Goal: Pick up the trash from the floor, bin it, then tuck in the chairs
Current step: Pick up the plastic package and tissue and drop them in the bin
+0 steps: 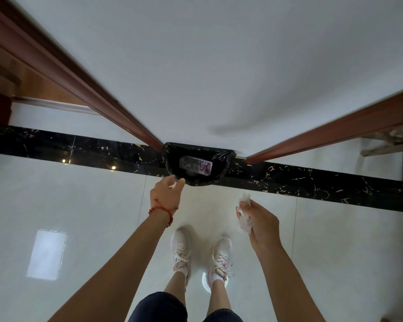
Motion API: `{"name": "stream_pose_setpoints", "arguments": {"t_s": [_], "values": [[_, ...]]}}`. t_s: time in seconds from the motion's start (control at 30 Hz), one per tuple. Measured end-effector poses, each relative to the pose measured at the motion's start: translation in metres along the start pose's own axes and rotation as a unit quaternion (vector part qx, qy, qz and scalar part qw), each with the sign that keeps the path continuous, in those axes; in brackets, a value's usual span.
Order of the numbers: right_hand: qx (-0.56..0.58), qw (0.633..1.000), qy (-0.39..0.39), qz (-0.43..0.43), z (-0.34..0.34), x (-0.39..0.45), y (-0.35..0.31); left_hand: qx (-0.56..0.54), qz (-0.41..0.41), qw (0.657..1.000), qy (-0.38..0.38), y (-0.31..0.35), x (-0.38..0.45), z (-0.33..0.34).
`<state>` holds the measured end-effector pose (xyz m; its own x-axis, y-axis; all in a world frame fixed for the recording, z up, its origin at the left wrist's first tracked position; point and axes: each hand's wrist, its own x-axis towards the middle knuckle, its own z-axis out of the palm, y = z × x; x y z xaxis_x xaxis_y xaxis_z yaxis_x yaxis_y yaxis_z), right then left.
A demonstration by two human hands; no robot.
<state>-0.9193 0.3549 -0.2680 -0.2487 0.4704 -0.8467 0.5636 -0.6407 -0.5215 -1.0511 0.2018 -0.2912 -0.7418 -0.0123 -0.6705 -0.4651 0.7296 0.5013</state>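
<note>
Fingers of the left hand point(166, 194) curl loosely just above the near rim of the bin point(197, 181), and whether they pinch anything I cannot tell. Lined with a black bag, the bin stands against the white wall point(219, 66) between 2 brown door frames, with a wrapper point(196, 165) lying inside. Farther right, the right hand point(257, 223) grips a crumpled white tissue point(245, 216) above the pale tiled floor point(79, 205), near the bin but apart from it.

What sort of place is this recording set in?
Probably an indoor hallway or room by a doorway: glossy white floor tiles with a black marble strip, wooden door frames, and a lined bin against the wall.
</note>
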Motion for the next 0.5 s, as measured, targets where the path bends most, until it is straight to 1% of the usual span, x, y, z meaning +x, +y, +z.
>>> {"name": "stream_pose_setpoints", "arguments": {"t_s": [0.1, 0.2, 0.27, 0.37, 0.5], "values": [[-0.041, 0.999, 0.017, -0.008, 0.018, 0.010, -0.002, 0.072, 0.099, 0.993, -0.006, -0.014, -0.012, -0.005], [-0.076, 0.997, 0.023, -0.023, 0.042, 0.026, -0.005, 0.147, 0.158, 0.977, -0.010, -0.028, -0.018, -0.010], [-0.090, 0.995, 0.022, -0.025, 0.060, 0.037, -0.007, 0.168, 0.172, 0.971, -0.006, -0.035, -0.021, -0.013], [-0.091, 0.995, 0.034, -0.013, 0.086, 0.057, -0.009, 0.170, 0.180, 0.969, 0.000, -0.042, -0.025, -0.017], [-0.066, 0.997, 0.038, 0.027, 0.112, 0.080, -0.011, 0.157, 0.180, 0.971, 0.014, -0.048, -0.023, -0.021]]}}
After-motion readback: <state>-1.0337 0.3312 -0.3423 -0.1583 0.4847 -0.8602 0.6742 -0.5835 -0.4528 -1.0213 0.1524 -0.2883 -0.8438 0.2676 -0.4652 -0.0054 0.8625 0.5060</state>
